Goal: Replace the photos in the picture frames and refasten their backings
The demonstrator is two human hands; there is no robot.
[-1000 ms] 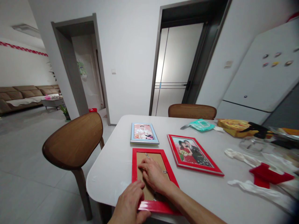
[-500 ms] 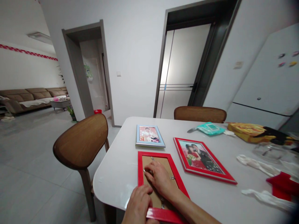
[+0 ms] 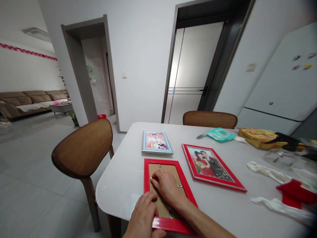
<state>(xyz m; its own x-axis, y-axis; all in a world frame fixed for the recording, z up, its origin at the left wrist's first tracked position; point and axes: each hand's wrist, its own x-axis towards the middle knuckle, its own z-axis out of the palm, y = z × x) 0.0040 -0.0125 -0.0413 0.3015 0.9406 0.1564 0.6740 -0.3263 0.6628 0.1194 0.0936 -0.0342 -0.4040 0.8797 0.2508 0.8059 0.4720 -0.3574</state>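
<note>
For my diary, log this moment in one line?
left hand: holding face-down red rectangular picture frame | right hand: at small silver metal clip

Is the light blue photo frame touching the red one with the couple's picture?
Apart. The head view shows white tabletop between the light blue photo frame and the red couple's-photo frame.

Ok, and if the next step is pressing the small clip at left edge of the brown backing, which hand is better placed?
Probably the right hand: its fingertips are at that clip, while the left hand holds the face-down red frame near its lower left corner.
</note>
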